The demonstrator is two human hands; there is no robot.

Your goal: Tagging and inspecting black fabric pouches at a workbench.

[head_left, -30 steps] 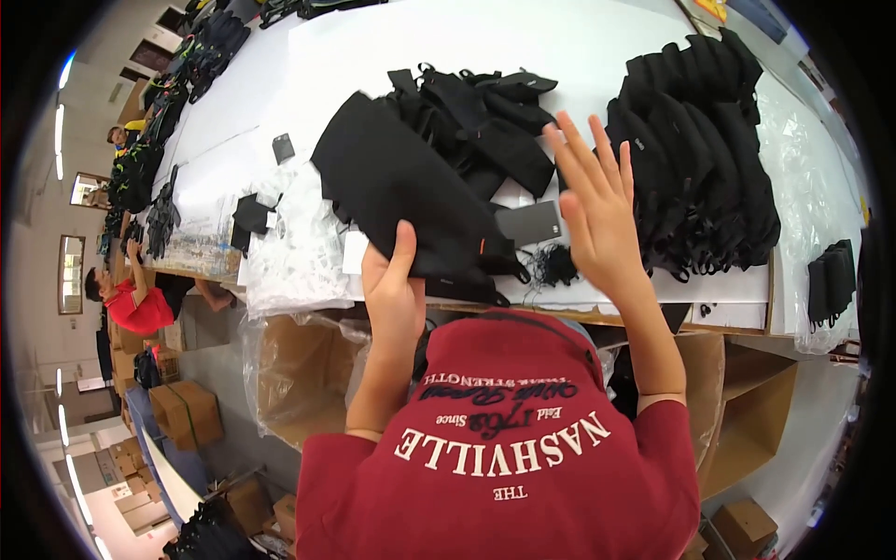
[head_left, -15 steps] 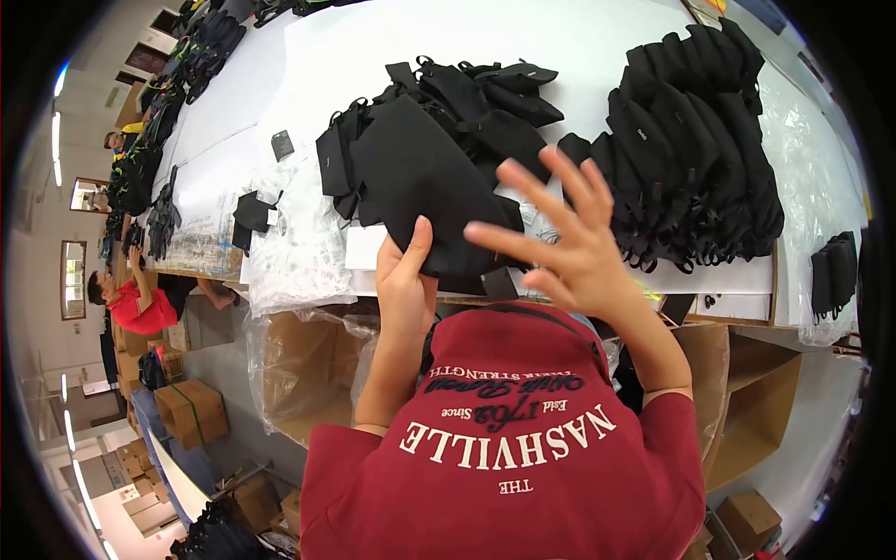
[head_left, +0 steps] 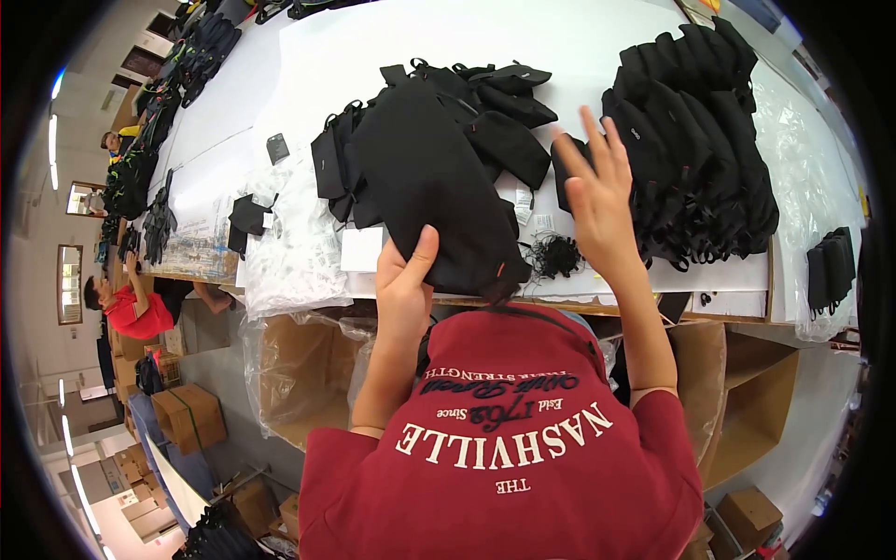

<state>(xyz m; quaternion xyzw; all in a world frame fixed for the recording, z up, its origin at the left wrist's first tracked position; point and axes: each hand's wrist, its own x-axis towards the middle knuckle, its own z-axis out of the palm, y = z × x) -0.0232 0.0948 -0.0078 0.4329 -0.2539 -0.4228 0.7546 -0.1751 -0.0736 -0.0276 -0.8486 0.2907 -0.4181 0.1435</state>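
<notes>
Pouch [head_left: 434, 177]: black, slanting far-left to near-right over the table [head_left: 336, 56]; far end overlaps the loose pile [head_left: 509, 140], near end by the table's near edge.
Left hand [head_left: 403, 278]: pinching the pouch's near-left side, thumb on top, other fingers mostly hidden.
Right hand [head_left: 602, 201]: fingers spread, holding nothing, between pouch and stack [head_left: 700, 131]; contact with stack unclear.
One-sided grip: pouch could twist or slip, most of its length being unsupported by fingers.
Cords [head_left: 554, 256]: tangled just right of pouch; might snag if it swings right.
Pile overlap: dragging pouch could disturb pieces; matching black invites mix-up.
Stack risk: right-hand knock could topple near-left pieces.
</notes>
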